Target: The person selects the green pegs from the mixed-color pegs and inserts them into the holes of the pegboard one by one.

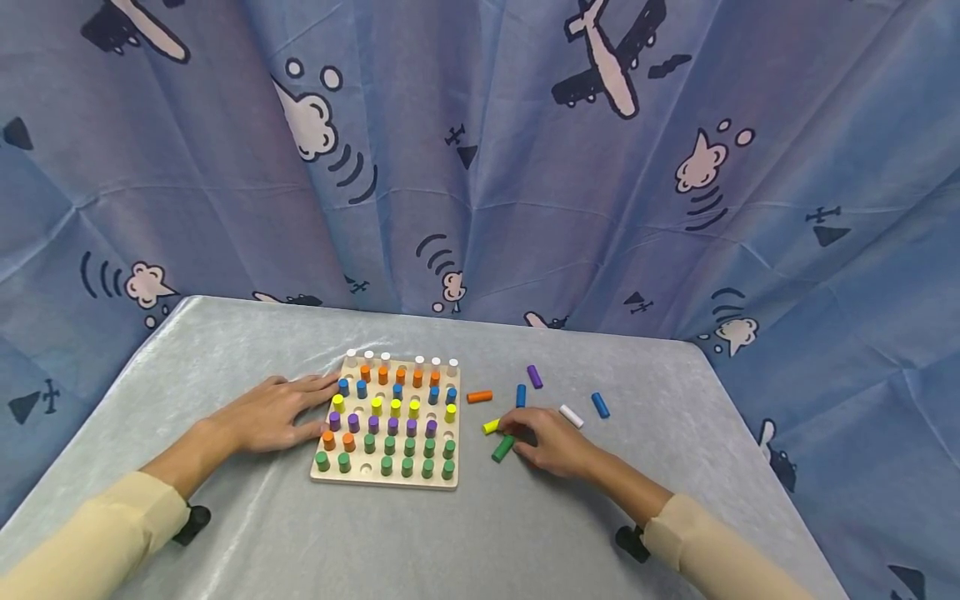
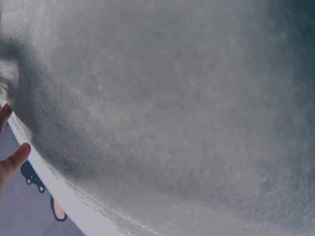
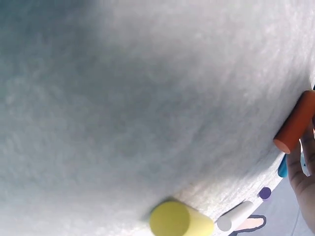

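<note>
A light wooden pegboard (image 1: 326, 477) carries rows of upright coloured pegs, with several holes unfilled. My left hand (image 1: 273, 414) rests at its left edge, fingers extended; in the left wrist view only its fingertips (image 2: 17, 156) show. My right hand (image 1: 551, 442) reaches down over the loose pegs, thumb and fingertips around the upper end of a green peg (image 1: 502, 450) and beside a yellow peg (image 1: 491, 427). Whether it pinches either is hidden. In the right wrist view, fingers (image 3: 297, 172) lie against an orange peg (image 3: 295, 123).
More loose pegs lie right of the board: orange (image 1: 480, 397), purple (image 1: 535, 377), white (image 1: 572, 416), and two blue, one (image 1: 521, 395) near the hand and another (image 1: 600, 406) farther right. A grey cloth (image 1: 337, 542) covers the table; a patterned curtain (image 1: 510, 208) hangs behind.
</note>
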`<state>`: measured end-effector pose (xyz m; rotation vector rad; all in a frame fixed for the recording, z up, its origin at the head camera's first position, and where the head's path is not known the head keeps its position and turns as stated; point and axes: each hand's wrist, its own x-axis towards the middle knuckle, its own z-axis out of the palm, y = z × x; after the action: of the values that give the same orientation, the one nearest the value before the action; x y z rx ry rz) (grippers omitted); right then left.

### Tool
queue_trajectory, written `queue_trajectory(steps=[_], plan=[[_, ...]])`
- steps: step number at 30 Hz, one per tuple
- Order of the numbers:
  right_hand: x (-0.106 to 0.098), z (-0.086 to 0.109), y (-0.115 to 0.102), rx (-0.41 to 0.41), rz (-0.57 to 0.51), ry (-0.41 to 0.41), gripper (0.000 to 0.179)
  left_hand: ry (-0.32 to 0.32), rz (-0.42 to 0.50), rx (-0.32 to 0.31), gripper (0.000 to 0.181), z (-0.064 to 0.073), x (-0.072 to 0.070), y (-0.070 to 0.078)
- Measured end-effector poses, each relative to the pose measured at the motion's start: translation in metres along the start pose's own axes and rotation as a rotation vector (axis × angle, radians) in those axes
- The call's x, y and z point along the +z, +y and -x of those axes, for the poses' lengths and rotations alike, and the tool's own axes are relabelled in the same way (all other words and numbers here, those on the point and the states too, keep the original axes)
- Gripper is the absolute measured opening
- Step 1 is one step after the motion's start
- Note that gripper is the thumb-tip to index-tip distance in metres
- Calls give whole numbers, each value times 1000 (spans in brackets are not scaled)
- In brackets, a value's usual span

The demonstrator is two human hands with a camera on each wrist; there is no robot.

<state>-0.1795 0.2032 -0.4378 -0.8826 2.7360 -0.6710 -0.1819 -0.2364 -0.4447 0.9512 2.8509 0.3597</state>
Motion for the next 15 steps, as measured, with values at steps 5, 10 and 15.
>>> queue_trajectory(steps=[5,10,15], plan=[[0,-1,-1,0,0,-4,28,20,1,5,69,1,0,0],[-2,-1,-1,-6,7,-10,26,18,1,5,69,1,0,0],[-3,-1,-2,-1,3,-18,24,9,3,6,69,1,-1,0]])
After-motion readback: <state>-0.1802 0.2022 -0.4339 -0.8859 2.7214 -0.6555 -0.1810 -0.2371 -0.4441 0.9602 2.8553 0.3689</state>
